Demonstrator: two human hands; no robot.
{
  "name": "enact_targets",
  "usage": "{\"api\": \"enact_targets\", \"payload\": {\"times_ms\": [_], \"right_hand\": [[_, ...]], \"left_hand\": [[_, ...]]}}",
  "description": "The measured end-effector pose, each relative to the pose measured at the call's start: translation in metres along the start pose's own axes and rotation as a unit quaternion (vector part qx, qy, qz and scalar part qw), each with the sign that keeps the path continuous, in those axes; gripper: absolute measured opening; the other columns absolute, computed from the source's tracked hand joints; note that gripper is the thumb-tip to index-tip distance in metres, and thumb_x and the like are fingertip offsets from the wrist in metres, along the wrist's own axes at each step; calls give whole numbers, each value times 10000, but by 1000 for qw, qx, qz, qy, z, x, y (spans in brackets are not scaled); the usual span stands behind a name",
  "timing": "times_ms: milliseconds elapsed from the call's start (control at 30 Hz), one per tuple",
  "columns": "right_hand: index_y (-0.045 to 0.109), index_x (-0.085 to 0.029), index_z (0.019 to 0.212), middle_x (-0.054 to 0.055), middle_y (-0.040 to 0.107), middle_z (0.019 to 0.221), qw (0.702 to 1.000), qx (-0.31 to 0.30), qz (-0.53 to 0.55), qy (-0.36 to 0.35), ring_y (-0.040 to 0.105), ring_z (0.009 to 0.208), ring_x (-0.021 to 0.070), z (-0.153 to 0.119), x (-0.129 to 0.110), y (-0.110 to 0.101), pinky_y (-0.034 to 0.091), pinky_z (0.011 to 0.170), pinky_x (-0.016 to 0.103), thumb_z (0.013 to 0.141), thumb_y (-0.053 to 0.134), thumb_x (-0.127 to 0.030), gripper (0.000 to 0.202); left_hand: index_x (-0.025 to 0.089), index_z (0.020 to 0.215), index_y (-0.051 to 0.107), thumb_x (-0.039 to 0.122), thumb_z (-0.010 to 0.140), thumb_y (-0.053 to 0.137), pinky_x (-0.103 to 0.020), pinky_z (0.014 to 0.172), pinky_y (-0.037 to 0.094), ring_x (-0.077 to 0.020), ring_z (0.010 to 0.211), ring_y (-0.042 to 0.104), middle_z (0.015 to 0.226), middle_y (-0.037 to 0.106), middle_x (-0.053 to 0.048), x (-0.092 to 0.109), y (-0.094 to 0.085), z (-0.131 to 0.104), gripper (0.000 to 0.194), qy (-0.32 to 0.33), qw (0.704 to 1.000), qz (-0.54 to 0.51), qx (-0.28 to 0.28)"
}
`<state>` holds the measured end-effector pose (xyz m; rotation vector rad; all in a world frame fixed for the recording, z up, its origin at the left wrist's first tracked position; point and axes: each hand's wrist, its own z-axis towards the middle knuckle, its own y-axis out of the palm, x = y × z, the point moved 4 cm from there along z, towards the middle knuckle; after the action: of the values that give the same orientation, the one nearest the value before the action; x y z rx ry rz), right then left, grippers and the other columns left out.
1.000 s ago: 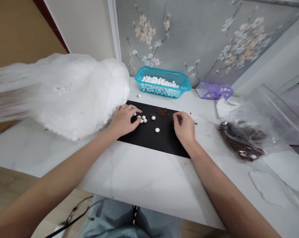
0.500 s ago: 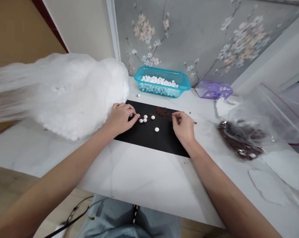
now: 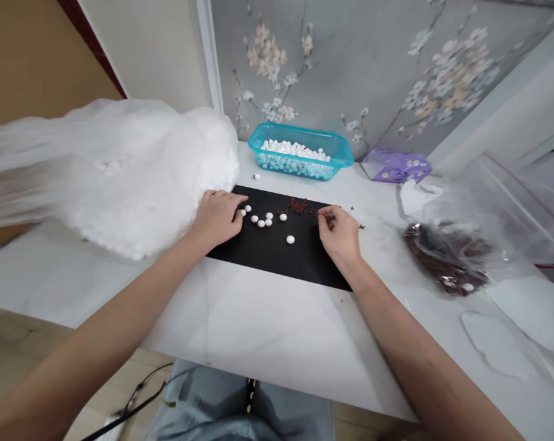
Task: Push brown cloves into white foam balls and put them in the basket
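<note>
On the left end of the black mat (image 3: 258, 248), my left hand (image 3: 218, 217) rests with thumb and fingers apart, holding nothing. Just beyond its fingertips lie several small white balls (image 3: 261, 223), some with brown bits at their edges. A single white ball (image 3: 290, 239) sits apart, nearer the mat's middle. At the right end, my right hand (image 3: 340, 236) is closed, thumb and index finger pinched together; whatever is between them is too small to make out. Left of that pinch is a small heap of dark brown star-shaped bits (image 3: 298, 206).
A turquoise basket (image 3: 347, 158) of white balls stands behind the mat. Fluffy white stuffing (image 3: 143, 171) fills the table's left side. To the right are a clear bag of brown bits (image 3: 446, 260) and a purple tissue pack (image 3: 398, 166). One ball (image 3: 256, 176) lies by the basket.
My left hand has let go of a white ball among the others and drawn back slightly left, its fingers parting. My right hand has stayed almost still.
</note>
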<state>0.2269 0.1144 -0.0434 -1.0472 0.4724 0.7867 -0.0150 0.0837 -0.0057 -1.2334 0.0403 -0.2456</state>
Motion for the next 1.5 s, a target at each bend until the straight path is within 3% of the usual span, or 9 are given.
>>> {"api": "enact_targets", "payload": {"times_ms": [133, 333, 467, 567, 667, 800, 933, 1067, 1500], "right_hand": [[592, -167, 832, 68, 628, 763, 1000, -3, -1, -4, 512, 563, 155, 0, -1, 0, 438, 585, 320, 778, 446, -232, 169], [603, -159, 834, 69, 628, 765, 1000, -2, 2, -5, 512, 566, 150, -1, -2, -1, 432, 580, 309, 770, 449, -220, 177], [625, -158, 811, 63, 634, 770, 999, -3, 36, 12, 486, 531, 125, 0, -3, -1, 417, 545, 291, 754, 481, -241, 176], [638, -154, 783, 49, 630, 757, 988, -24, 130, 79, 450, 474, 94, 1, 1, -1, 383, 466, 264, 707, 551, -271, 163], [639, -153, 772, 1, 584, 634, 956, -67, 244, 149, 386, 404, 60, 2, 4, -1, 323, 390, 232, 656, 623, -300, 188], [629, -165, 838, -36, 570, 621, 900, -164, 367, 169, 348, 384, 28, 1, -6, -1, 281, 361, 201, 607, 691, -282, 266], [555, -174, 780, -64, 542, 578, 841, -282, 417, 198, 347, 370, 22, -9, -24, 4, 268, 347, 183, 591, 716, -239, 257], [343, -202, 642, -68, 561, 573, 798, -353, 440, 213, 342, 357, 20, -19, -36, 12, 259, 338, 174, 580, 730, -197, 392], [257, -204, 586, -22, 618, 633, 823, -381, 372, 199, 354, 364, 14, -25, -42, 19, 233, 335, 174, 562, 754, -251, 501]], "left_hand": [[194, 955, 643, 320, 810, 449, -440, 929, 297, -260, 971, 558, 986, 675, -72, 3, 3, 0, 274, 14, 1000, -18, -3], [204, 848, 625, 255, 793, 485, -415, 916, 312, -223, 868, 585, 849, 683, -32, 4, 4, 0, 158, 23, 998, -54, 8], [185, 890, 612, 245, 805, 490, -377, 879, 358, -203, 859, 598, 891, 680, -35, 9, -8, -2, 160, 26, 991, -102, 85], [169, 968, 586, 239, 794, 523, -315, 844, 405, -170, 856, 608, 914, 670, -34, 25, -18, -8, 198, 60, 972, -195, 117], [172, 974, 580, 220, 797, 528, -253, 765, 441, -137, 822, 611, 916, 663, -26, 48, -18, -17, 191, 136, 952, -272, 41], [201, 955, 607, 240, 798, 549, -274, 790, 424, -137, 771, 612, 835, 678, 0, 67, -10, -27, 171, 215, 945, -244, -45], [206, 975, 595, 261, 785, 568, -244, 745, 437, -131, 777, 625, 837, 682, 7, 63, -3, -25, 200, 183, 943, -262, -93], [201, 1007, 568, 290, 784, 567, -256, 760, 445, -145, 815, 639, 868, 693, -3, 59, -1, -23, 239, 145, 934, -291, -147], [199, 1007, 546, 250, 759, 595, -238, 745, 457, -136, 810, 648, 852, 701, 7, 59, -1, -23, 258, 127, 919, -330, -174]]}}
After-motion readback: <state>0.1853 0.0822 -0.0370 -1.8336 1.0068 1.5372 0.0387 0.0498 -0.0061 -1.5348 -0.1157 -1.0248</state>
